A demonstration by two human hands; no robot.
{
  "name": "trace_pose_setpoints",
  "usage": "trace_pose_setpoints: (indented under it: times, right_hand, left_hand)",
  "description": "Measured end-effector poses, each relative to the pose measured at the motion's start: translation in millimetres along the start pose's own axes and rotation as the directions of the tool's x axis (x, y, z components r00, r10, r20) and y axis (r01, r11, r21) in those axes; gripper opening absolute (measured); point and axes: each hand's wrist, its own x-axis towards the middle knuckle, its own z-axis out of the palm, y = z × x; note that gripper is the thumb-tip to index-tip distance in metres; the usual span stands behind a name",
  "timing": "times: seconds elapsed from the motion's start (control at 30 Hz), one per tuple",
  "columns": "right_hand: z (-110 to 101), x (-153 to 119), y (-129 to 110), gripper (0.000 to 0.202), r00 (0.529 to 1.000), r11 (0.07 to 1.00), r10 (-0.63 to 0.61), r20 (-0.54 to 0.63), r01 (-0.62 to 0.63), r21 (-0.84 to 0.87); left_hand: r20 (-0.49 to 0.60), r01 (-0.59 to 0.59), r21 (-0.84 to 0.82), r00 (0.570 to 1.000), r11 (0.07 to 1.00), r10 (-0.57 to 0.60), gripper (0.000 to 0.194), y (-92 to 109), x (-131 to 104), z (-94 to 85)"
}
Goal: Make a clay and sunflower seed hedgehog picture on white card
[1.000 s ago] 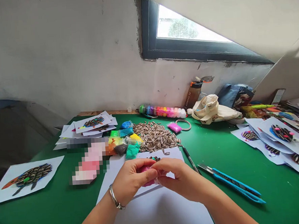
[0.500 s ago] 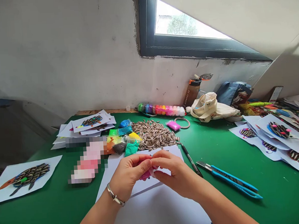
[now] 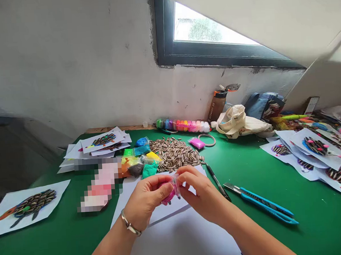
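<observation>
My left hand [image 3: 148, 195] is closed round a small clear packet of pink modelling clay [image 3: 168, 197]. The fingers of my right hand [image 3: 198, 190] are bent and pinch the packet's crumpled plastic edge from the other side. Both hands are above white paper sheets [image 3: 177, 238]. Just beyond them lies a heap of striped sunflower seeds [image 3: 178, 154]. Left of the heap are several clay packets, among them a teal one [image 3: 150, 170] and a yellow one [image 3: 153, 156].
A black pen [image 3: 217, 182] and a blue utility knife [image 3: 264, 205], blade showing, lie to the right. Seed pictures on paper lie at left [image 3: 59, 192] and right [image 3: 321, 145]. Behind stand a brown bottle [image 3: 217, 105] and a cloth bag [image 3: 239, 123]. Another pink packet [image 3: 197, 142] touches a ring of tape [image 3: 207, 140].
My right hand's fingers have drawn back slightly from my left hand, and more of the pink packet's clear plastic shows between them. The view has shifted slightly.
</observation>
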Motion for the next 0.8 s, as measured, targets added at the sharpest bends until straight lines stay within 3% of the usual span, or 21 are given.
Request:
trace_pose_setpoints:
  times: [0.1, 0.2, 0.4, 0.5, 0.6, 0.7, 0.8]
  right_hand:
    - [0, 0, 4, 0.01, 0.999, 0.999, 0.034, -0.03, -0.034, 0.01]
    - [0, 0, 7, 0.005, 0.985, 0.986, 0.156, -0.069, -0.15, 0.078]
    - [-5, 5, 9, 0.017, 0.913, 0.786, 0.403, -0.065, -0.309, 0.535]
    - [-6, 7, 10, 0.02, 0.898, 0.741, 0.438, -0.045, -0.333, 0.583]
    - [-6, 7, 14, 0.025, 0.892, 0.75, 0.452, -0.02, -0.368, 0.55]
    - [-7, 7, 19, 0.031, 0.874, 0.778, 0.482, -0.06, -0.395, 0.489]
    - [-7, 8, 23, 0.028, 0.864, 0.792, 0.488, -0.127, -0.377, 0.481]
  left_hand:
    - [-0.056, 0.005, -0.001, 0.998, 1.0, -0.005, 0.035, -1, 1, -0.8]
    - [-0.137, 0.017, -0.032, 0.99, 0.999, -0.021, 0.04, -3, 3, -3.0]
    - [-0.229, -0.011, -0.071, 0.973, 0.997, -0.006, 0.043, -4, 8, -9.5]
    - [-0.273, -0.049, -0.002, 0.961, 0.999, 0.046, 0.045, -5, 11, -17.0]
    - [-0.347, -0.1, 0.198, 0.923, 0.975, 0.165, 0.049, -4, 14, -28.7]
    - [-0.415, -0.067, 0.529, 0.849, 0.846, 0.328, 0.049, -6, 18, -41.8]
    - [-0.327, -0.074, 0.819, 0.755, 0.569, 0.568, 0.041, -15, 27, -54.3]
